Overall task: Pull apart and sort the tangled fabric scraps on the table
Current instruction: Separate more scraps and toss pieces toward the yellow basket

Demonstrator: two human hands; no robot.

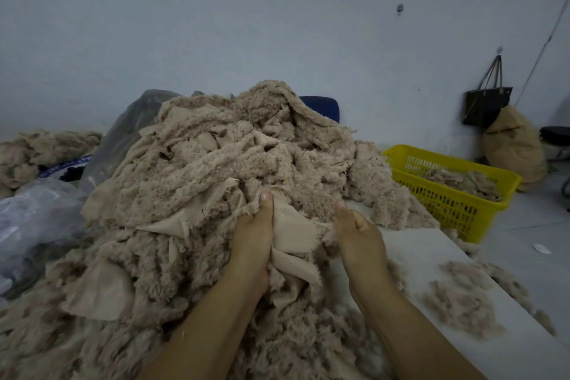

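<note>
Beige plush fabric scraps, viewed from above the person's two bare hands. Left of the left hand lie crumpled clear plastic bags [37,216]. A tall tangled pile of scraps [234,157] rises beyond and to the left of both hands and spreads under the forearms. The pieces look light, soft and floppy, fluffy on one face and smooth on the backing, with frayed edges that probably shed and snag on neighbours. The smooth backing or an edge looks like the surest place to grip.

The left hand [253,234] is curled round a fold of one scrap [293,225], thumb pointing up against the cloth. That scrap spans the gap between the hands, smooth side showing. The right hand [357,231], held apart from the left, pinches the scrap's ragged right edge between thumb and bent fingers.

Right of the right hand, loose fluff [462,302] is scattered on the white table [416,250]. Farther right stands a yellow basket [484,225] holding some scraps.
</note>
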